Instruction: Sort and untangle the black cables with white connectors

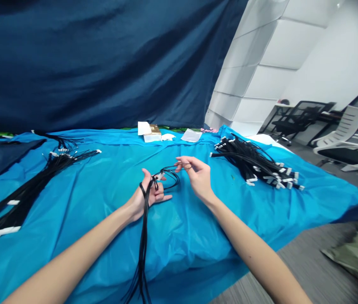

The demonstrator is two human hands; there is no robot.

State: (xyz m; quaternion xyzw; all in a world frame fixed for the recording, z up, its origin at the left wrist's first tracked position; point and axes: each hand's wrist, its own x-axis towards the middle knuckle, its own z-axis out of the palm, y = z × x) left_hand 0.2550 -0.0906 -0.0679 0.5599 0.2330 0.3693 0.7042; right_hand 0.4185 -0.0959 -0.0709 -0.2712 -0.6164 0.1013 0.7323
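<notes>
Black cable bundle [144, 223], 1: between the hands, tails hanging. Left hand [137, 202]: loosely closed on bundle, apparently bearing its weight. Right hand [200, 177]: apart from left, pinching thin strand, seemingly for control. Cable piles, 2: left [38, 183], right [250, 160], on blue sheet [99, 188].

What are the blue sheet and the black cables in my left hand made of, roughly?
Blue sheet: probably thin plastic, slightly glossy, judging by crinkles and soft highlights. Black cables: seemingly plastic-coated wire, smooth and dark, since they bend in round loops; the cores aren't visible.
</notes>
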